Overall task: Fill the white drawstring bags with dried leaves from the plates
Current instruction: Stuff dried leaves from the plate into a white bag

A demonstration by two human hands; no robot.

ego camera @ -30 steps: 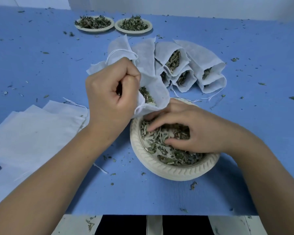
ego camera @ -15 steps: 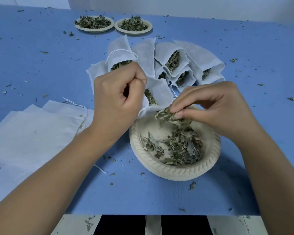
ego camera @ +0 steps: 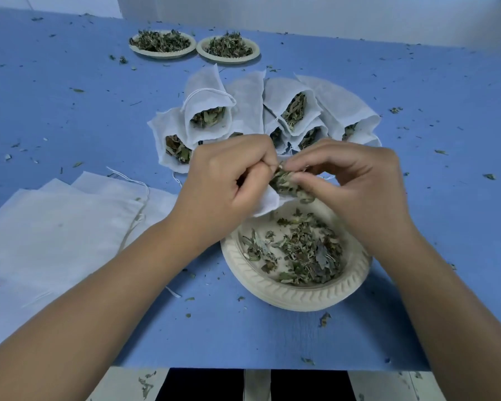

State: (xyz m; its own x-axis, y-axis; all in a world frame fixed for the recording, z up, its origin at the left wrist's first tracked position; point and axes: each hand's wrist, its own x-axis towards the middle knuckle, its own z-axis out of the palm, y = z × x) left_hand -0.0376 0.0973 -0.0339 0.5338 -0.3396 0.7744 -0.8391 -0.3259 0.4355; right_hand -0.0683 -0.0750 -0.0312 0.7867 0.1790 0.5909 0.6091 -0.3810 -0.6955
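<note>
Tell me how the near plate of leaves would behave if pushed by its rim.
The plate looks like moulded pulp, so it is probably light and would slide easily on the blue table. Its wide, shallow shape suggests it won't tip readily. The dried leaves lie loose in it, so a quick shove may scatter some.

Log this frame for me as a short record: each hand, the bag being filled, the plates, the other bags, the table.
left hand: grips the open bag above the near plate
right hand: pinches a clump of dried leaves at the bag's mouth
near plate: under the hands, partly covered with leaves
far plates: two, side by side at the far edge, both heaped
filled bags: several, clustered behind the hands, mouths open
empty bags: flat stack to the left
table: blue, scattered leaf crumbs
</note>
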